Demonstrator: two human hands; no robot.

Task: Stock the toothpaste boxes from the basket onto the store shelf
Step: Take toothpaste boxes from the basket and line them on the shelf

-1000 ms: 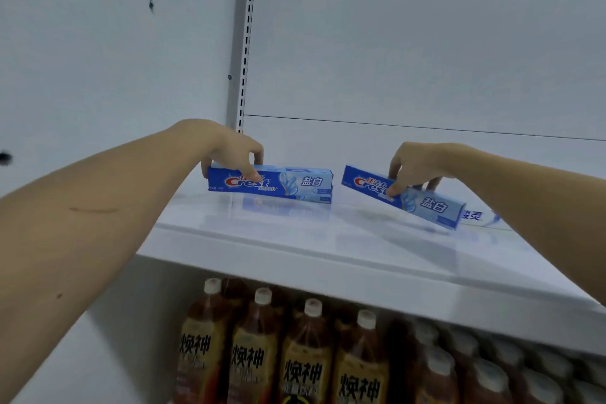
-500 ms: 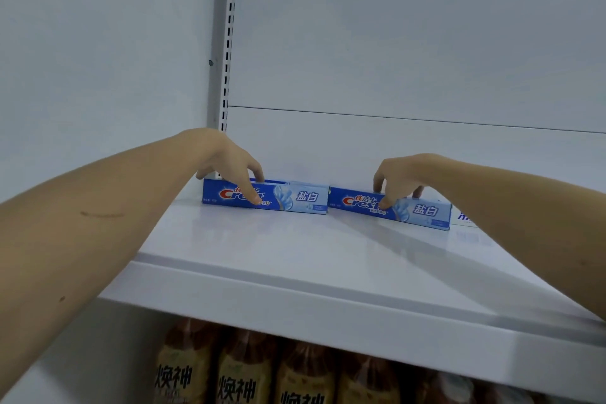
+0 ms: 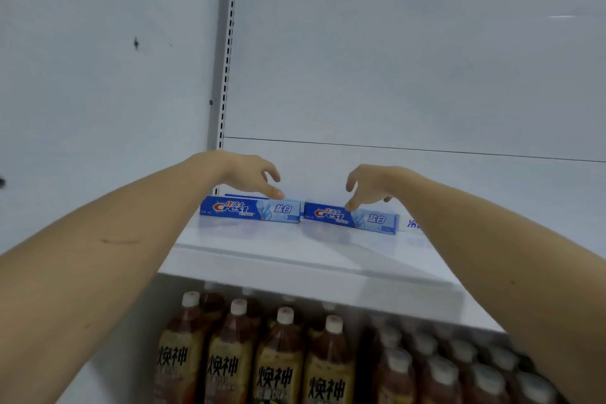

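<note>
Two blue toothpaste boxes lie end to end near the back of the white shelf [image 3: 295, 259]. Over the left box [image 3: 251, 210] hovers my left hand [image 3: 252, 174], fingers spread, one fingertip just touching the box's top edge. Above the right box [image 3: 352, 218] is my right hand [image 3: 373, 185], also spread, with a fingertip resting on the box's upper edge. Neither hand grips a box. A further box [image 3: 414, 224] peeks out behind my right forearm, mostly hidden. The basket is not in view.
A slotted metal upright [image 3: 226, 75] runs up the back panel at the shelf's left end. Below the shelf stand rows of brown drink bottles [image 3: 282, 361] with white caps. A plain wall is on the left.
Both hands have let go of the boxes and lifted, fingers spreading. The right box, tilted a second ago, now lies flat in line with the left one.
</note>
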